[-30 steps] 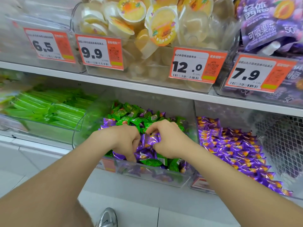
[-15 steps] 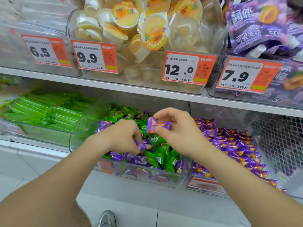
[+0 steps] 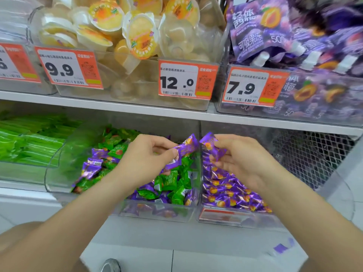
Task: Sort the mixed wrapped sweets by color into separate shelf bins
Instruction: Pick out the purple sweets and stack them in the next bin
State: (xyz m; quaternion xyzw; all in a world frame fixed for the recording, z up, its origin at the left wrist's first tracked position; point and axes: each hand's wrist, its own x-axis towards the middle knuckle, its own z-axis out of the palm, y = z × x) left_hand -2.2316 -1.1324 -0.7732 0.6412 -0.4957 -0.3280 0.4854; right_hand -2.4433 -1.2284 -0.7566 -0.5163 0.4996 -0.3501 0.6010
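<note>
Purple sweet [image 3: 186, 149] pinched by the left hand's [image 3: 145, 161] curled fingers, mixed bin [image 3: 151, 212] beneath them; right hand's [image 3: 243, 163] fingers pinch a second sweet [image 3: 211, 146] above the purple bin [image 3: 235, 218].

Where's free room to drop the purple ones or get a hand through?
Purple bin: rear stretch between the shelf board and the right hand looks bare; its front is heaped. Mixed bin: rear left corner by the curved wall looks free, centre and front packed under the left hand. Both tops open below the shelf board. Each hand pinches a purple sweet.
</note>
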